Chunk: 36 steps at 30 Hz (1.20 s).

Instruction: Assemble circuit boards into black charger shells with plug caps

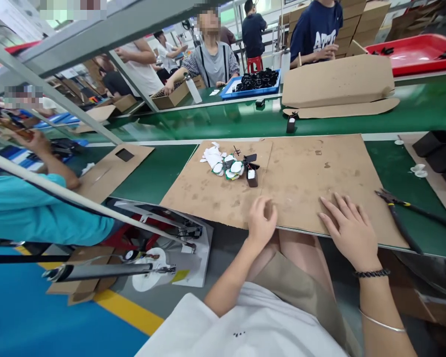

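Observation:
My right hand [351, 228] lies flat with fingers spread on a brown cardboard sheet [305, 173] at the near edge of the green bench. My left hand [262, 220] rests at the cardboard's front edge with its fingers curled loosely inward; nothing shows in it. Farther back on the cardboard lies a small heap of white and green round parts [226, 166] beside a small dark block part [251, 174]. Both hands are well short of that heap.
Black pliers [401, 210] lie right of my right hand. A green conveyor belt [357, 119] runs behind, carrying cardboard pieces [338, 82] and a small black part [290, 124]. A blue tray [258, 82] of black parts, a red tray [419, 52] and several co-workers surround it.

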Tool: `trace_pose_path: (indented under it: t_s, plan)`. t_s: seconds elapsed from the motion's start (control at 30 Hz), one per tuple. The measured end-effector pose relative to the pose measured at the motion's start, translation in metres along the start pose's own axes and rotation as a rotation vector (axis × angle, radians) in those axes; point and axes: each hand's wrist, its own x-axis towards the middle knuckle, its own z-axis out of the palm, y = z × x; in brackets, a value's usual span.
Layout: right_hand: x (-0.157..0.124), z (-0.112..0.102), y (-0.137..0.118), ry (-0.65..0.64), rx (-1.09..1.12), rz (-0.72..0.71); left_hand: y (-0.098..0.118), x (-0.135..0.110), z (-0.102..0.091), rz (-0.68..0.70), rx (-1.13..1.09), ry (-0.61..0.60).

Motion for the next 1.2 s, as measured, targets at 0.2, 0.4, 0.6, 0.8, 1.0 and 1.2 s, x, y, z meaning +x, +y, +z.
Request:
trace_pose_path:
  t_s: [0.2, 0.4, 0.6, 0.8, 1.0, 1.2]
  plan:
    - [0.006, -0.014, 0.012, -0.057, 0.368, 0.055, -0.042, 0.051, 0.005, -0.435, -0.085, 0.11]
    - [0.005, -0.073, 0.09, -0.023, 0.232, 0.273, -0.055, 0.077, 0.008, -0.506, -0.152, 0.039]
    - [0.001, -0.09, 0.114, -0.132, 0.084, 0.442, -0.046, 0.063, 0.011, -0.475, -0.262, -0.154]
    - [0.002, -0.098, 0.112, -0.074, 0.304, 0.468, -0.048, 0.091, 0.016, -0.488, -0.22, -0.232]
    - [-0.027, -0.106, 0.071, -0.065, 0.848, 0.398, -0.023, 0.099, 0.02, -0.398, -0.257, -0.254]
    - [-0.044, -0.107, -0.016, -0.233, 1.127, 0.269, 0.035, 0.057, -0.001, -0.225, -0.326, -0.262]
